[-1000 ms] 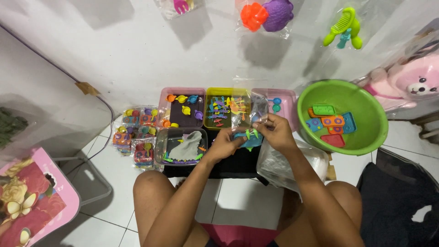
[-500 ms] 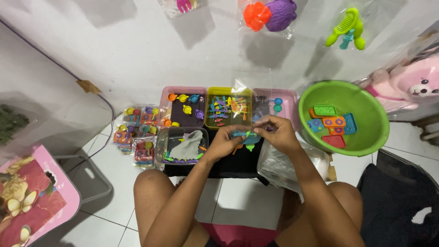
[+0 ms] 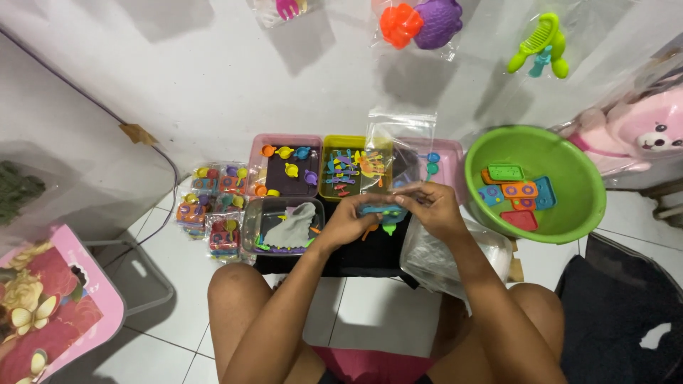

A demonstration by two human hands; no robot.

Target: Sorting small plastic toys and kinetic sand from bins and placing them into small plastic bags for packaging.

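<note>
Small teal, orange & green plastic toy pieces (image 3: 380, 213) bunched, held above black tray.

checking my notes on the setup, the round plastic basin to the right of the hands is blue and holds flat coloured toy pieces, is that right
Not quite: the round plastic basin is green, not blue, as the head view shows. The rest stands: it sits to the right of the person's hands, left hand and right hand, and holds flat coloured toy pieces.
</note>
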